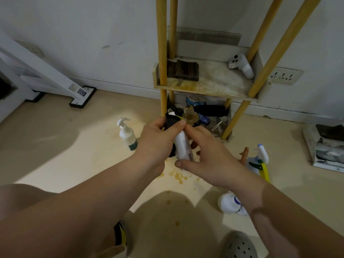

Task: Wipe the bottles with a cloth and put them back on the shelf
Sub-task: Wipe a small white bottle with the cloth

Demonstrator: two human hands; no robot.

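A white bottle (183, 146) is held upright in front of the shelf (204, 86). My left hand (160, 138) presses a black cloth (171, 119) against the bottle's top and left side. My right hand (206, 155) grips the bottle from the right, thumb at its base and fingers along its side. A white pump bottle (127, 135) stands on the floor to the left. A spray bottle with a green and yellow trigger (259, 161) stands on the floor to the right. A white bottle (229, 202) lies under my right forearm.
The shelf has yellow posts (162, 43) and a stained middle board with a folded dark cloth (186, 70) and a white controller (242, 66). The bottom tier is cluttered. Brown spill spots (179, 176) mark the floor. A box (327, 148) sits at right.
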